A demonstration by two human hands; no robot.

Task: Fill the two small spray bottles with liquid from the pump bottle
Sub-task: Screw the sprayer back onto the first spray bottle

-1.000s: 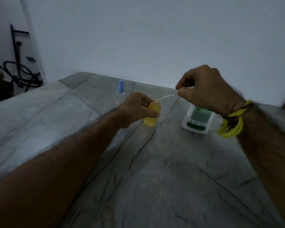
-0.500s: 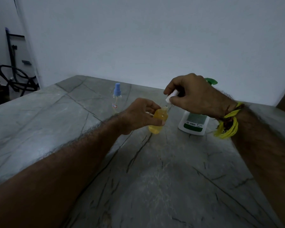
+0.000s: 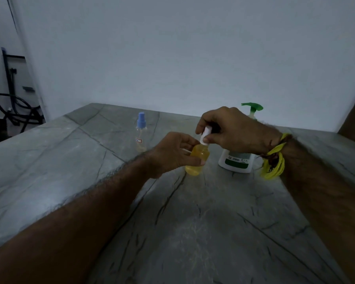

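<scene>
My left hand grips a small spray bottle full of yellow liquid, held just above the stone counter. On its neck sits a white spray cap, pinched by the fingers of my right hand. A second small clear spray bottle with a blue cap stands upright further back to the left, with a little liquid at its bottom. The white pump bottle with a green pump head stands behind my right hand, partly hidden by it.
The grey veined counter meets a white wall at the back. Black hoses and a stand sit on the floor past the counter's left edge. A yellow string band wraps my right wrist.
My right hand has fed the cap's dip tube down into the yellow bottle and brought the white cap onto its neck. Both hands moved slightly lower and nearer together.
</scene>
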